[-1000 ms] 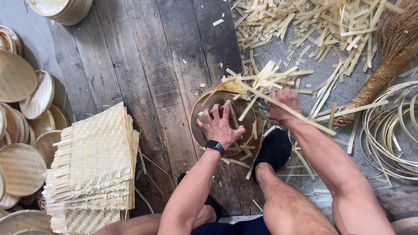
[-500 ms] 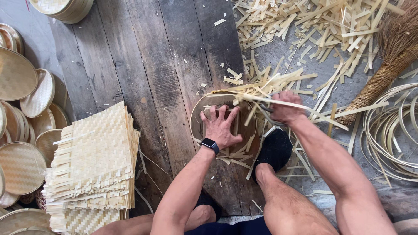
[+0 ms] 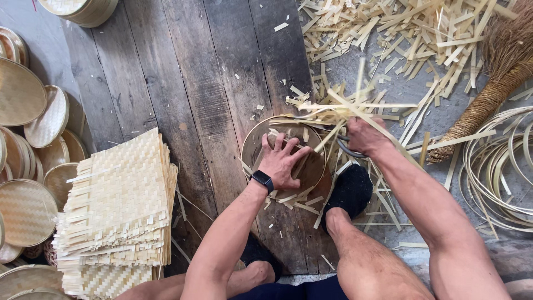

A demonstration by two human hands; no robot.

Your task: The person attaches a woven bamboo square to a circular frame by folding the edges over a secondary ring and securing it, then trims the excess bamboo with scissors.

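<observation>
Bamboo tray under two busy hands

Bamboo is everywhere on this dark wooden plank floor (image 3: 183,83). A round woven bamboo tray with a thin hoop rim (image 3: 256,145) lies flat on the planks, right in front of the person's knees. The left hand (image 3: 284,161) presses down on the middle of the tray, with its fingers (image 3: 277,141) spread wide and flat. A black watch (image 3: 262,180) sits on that wrist.

The right hand (image 3: 363,136) is at the tray's right edge. Its fingers are curled tight around the dark handles of metal scissors (image 3: 347,149), among loose pale bamboo strips (image 3: 338,111) that stick out from the tray's edge. Some strips look blurry.

A foot in a black shoe (image 3: 350,191) rests just beside the tray, on the right.

To the left sits a stack of square woven bamboo mats (image 3: 119,205). Past it, many finished round bamboo trays (image 3: 25,205) are piled up. A heap of cut bamboo scraps (image 3: 411,33) covers the grey ground at the top right. A brown straw broom (image 3: 488,100) lies there too, near a bundle of thin bamboo hoops (image 3: 499,172).
</observation>
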